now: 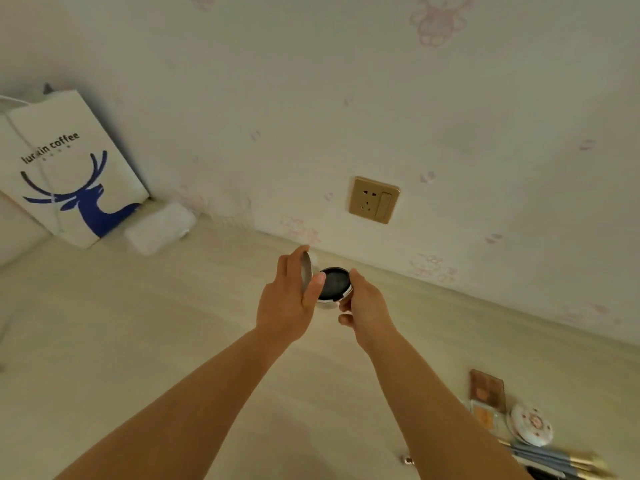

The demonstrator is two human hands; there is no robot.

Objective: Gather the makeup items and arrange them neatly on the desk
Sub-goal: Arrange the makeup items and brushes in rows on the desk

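Fingers of the left hand [289, 299] curl round a silver lid [306, 271] held on edge, while the right hand [363, 303] grips the open round jar [334, 285] just beside it, above the desk [138, 341] near the wall. Capping comes next, I judge: lid flat over the rim. Farther right, what looks like a compact [531, 427] lies among palettes.

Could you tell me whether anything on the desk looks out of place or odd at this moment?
Mainly the round jar: it is open, gripped by the right hand, while the left hand holds its lid beside it. The brushes at the lower right lie in a loose heap. Nothing looks spilled or damaged.
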